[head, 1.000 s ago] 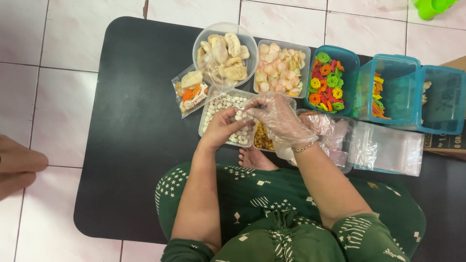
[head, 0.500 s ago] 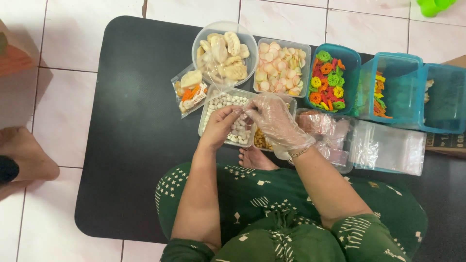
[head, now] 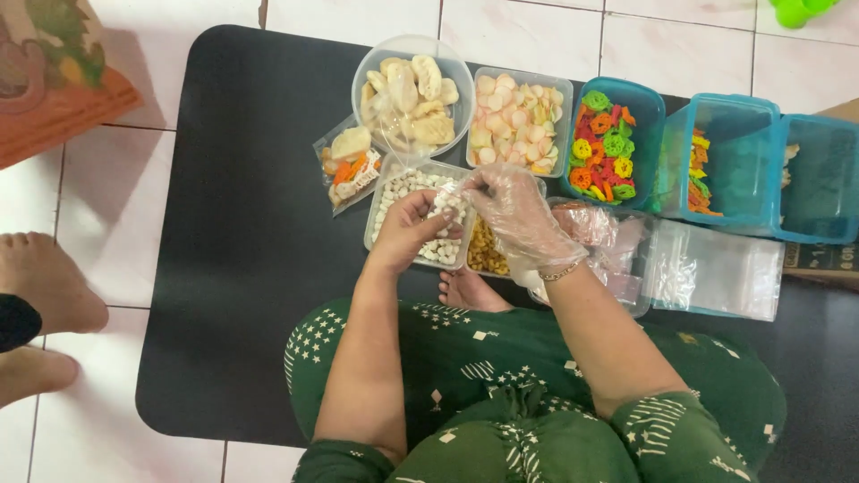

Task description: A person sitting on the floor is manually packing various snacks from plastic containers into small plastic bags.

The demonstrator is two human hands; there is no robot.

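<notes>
1. We hold a small clear plastic bag (head: 447,207) between both hands, just above the tray of small white pellets (head: 400,192). It looks light, thin and floppy, and probably slippery, so we judge its rim the best place to pinch it.
2. Our bare left hand (head: 407,231) is curled around the bag from below, the fingers closed on it.
3. Our right hand (head: 517,213), in a loose clear glove, pinches the bag's top edge with narrow fingertips; we cannot tell whether it also holds pellets.
4. The pellets seem hard, tiny and apt to roll or spill.
5. Touching that tray on its right is a tray of yellow-brown snacks (head: 488,255), partly under our right wrist.
6. Beyond lie a filled packet (head: 349,165), a round tub of pale crackers (head: 410,89), a tray of pink-white discs (head: 517,112) and a teal box of coloured flower crackers (head: 605,148).
7. To the right are more teal boxes (head: 729,161) and a stack of empty clear bags (head: 716,268).
8. Everything sits on a black mat (head: 242,233) on the tiled floor; another person's bare feet (head: 45,282) stand well apart to our left.
</notes>
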